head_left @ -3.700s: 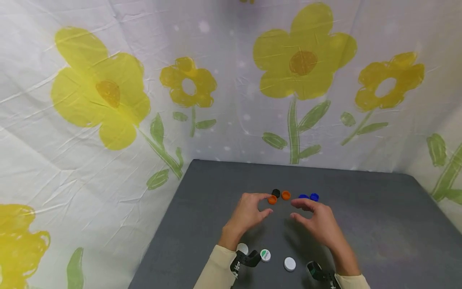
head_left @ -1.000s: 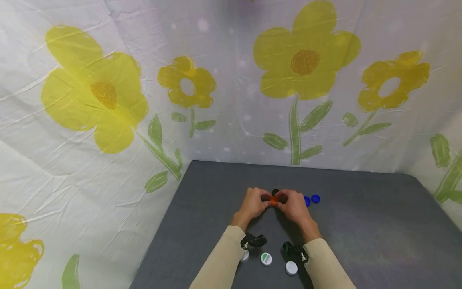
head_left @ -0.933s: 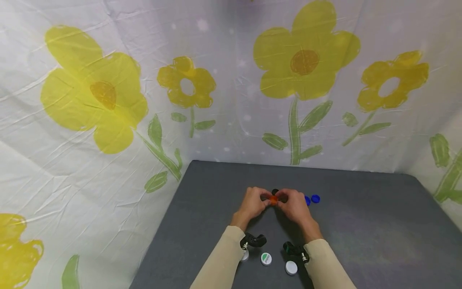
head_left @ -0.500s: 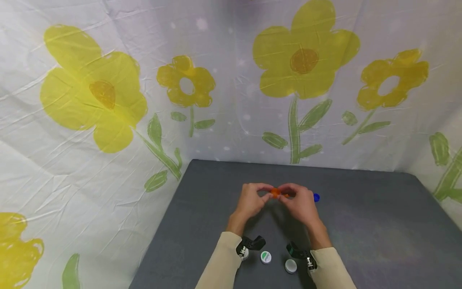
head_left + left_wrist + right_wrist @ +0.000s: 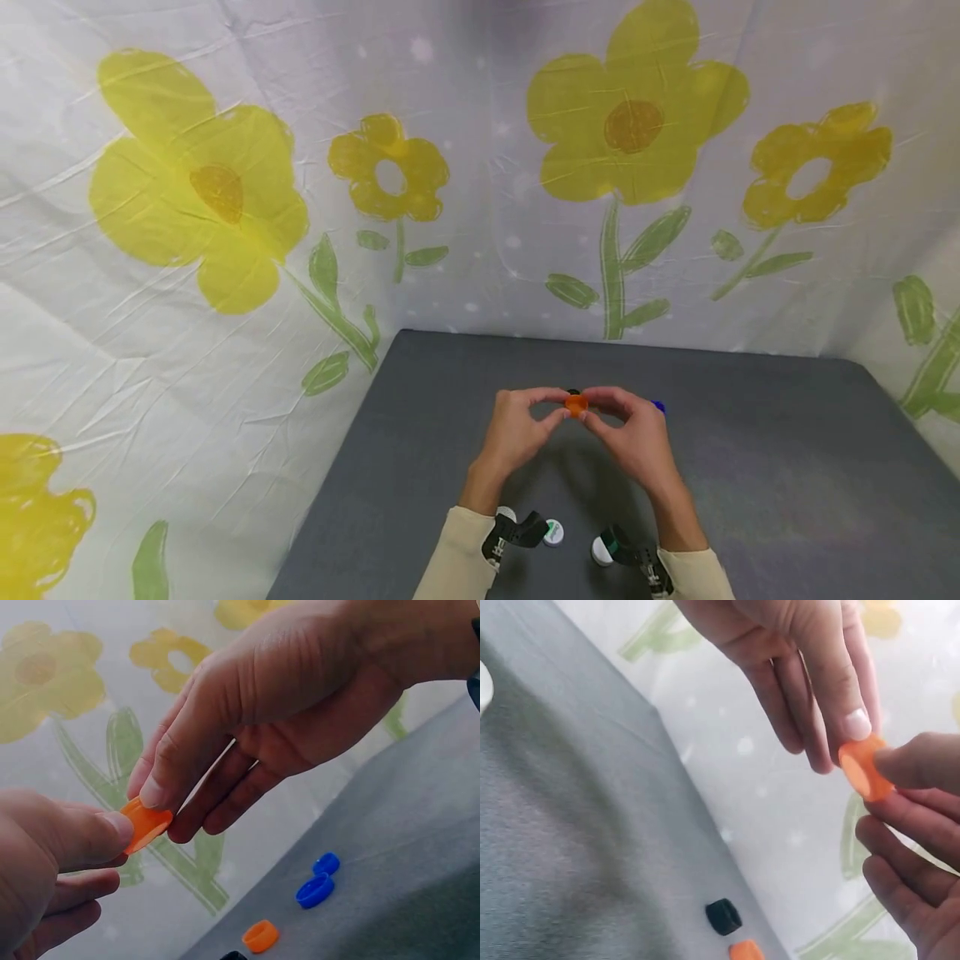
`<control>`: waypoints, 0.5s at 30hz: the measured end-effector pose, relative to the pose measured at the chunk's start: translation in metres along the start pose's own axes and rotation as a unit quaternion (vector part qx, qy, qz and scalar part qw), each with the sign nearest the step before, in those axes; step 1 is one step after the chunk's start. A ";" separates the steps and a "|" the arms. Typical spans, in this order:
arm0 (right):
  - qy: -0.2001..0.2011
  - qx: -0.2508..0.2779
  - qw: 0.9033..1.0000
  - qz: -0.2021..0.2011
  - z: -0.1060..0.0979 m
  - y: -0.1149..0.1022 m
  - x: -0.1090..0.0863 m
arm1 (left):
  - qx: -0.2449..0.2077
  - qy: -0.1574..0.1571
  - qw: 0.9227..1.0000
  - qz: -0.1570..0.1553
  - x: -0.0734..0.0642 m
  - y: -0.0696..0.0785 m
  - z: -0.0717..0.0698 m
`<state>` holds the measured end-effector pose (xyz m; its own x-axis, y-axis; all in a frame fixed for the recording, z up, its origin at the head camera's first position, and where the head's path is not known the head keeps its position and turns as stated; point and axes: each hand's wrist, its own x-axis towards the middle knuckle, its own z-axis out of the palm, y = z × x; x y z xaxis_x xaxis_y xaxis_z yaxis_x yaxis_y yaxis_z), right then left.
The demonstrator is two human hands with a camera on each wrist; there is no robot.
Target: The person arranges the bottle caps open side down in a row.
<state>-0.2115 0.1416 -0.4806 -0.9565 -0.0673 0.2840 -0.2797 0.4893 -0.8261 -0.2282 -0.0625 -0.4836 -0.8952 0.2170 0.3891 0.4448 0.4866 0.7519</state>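
An orange bottle cap (image 5: pixel 576 406) is pinched between my two hands above the far half of the table. My left hand (image 5: pixel 514 429) grips its left side with thumb and index finger. From the other side, the thumb and fingers of my right hand (image 5: pixel 636 433) grip it too. The left wrist view shows the orange cap (image 5: pixel 145 826) tilted, with a thumb on it from each side. Behind the hands, a second orange cap (image 5: pixel 260 936) and two blue caps (image 5: pixel 315 891) lie on the table. A black cap (image 5: pixel 724 916) shows in the right wrist view.
The dark grey table (image 5: pixel 787 467) reaches back to a white curtain (image 5: pixel 495 275) printed with yellow flowers. Nearer me, beneath the wrists, lie white caps, one with a green mark (image 5: pixel 553 533) and a plain one (image 5: pixel 602 552). Each wrist wears a black camera mount (image 5: pixel 531 528).
My hands came together around the orange cap on the table, pinched it and raised it. Over the last half second the cap tilts and the hands draw slightly nearer to me.
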 end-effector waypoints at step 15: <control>-0.015 0.043 0.997 0.057 0.010 0.007 -0.028 | -0.008 0.000 0.999 0.032 -0.036 -0.004 0.002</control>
<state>-0.1876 0.1384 -0.4990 -0.9841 -0.0420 0.1726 -0.1742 0.4187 -0.8913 -0.1979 -0.0707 -0.5012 -0.8652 0.2471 0.4362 0.5010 0.4590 0.7337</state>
